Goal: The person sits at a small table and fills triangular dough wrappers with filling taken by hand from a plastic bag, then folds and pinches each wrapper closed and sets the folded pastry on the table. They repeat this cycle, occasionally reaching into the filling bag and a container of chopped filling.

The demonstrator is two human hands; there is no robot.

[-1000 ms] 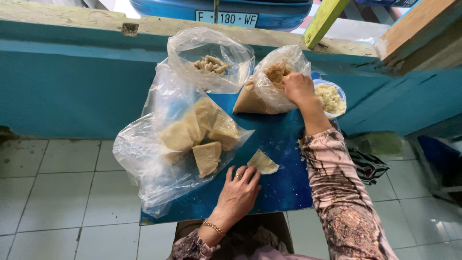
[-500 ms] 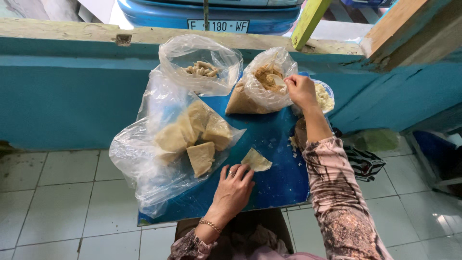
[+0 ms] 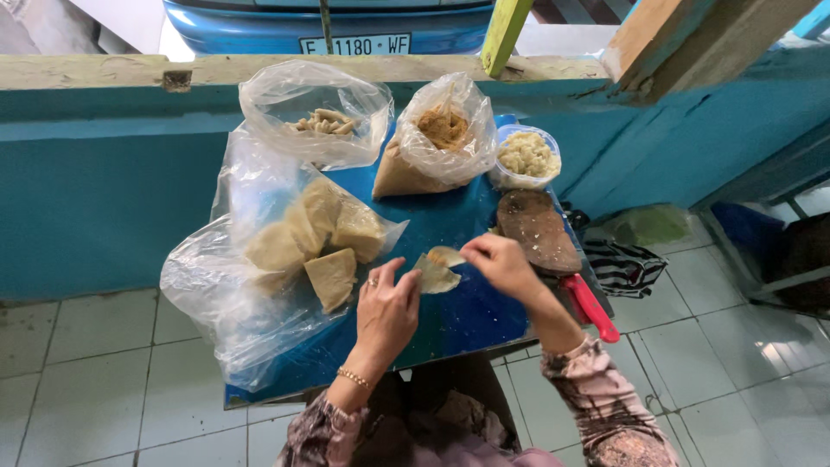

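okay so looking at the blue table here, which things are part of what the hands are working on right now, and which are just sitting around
In use:
left hand
right hand
wrapper held between both hands
bag of brown filling
big bag of wrappers

Lying about:
bag of finished pieces
tub of pale mash
dark board
red handle
striped bag on the floor

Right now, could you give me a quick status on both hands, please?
Left hand and right hand both pinch the tan wrapper. Cleaver beside right wrist. Nothing in between.
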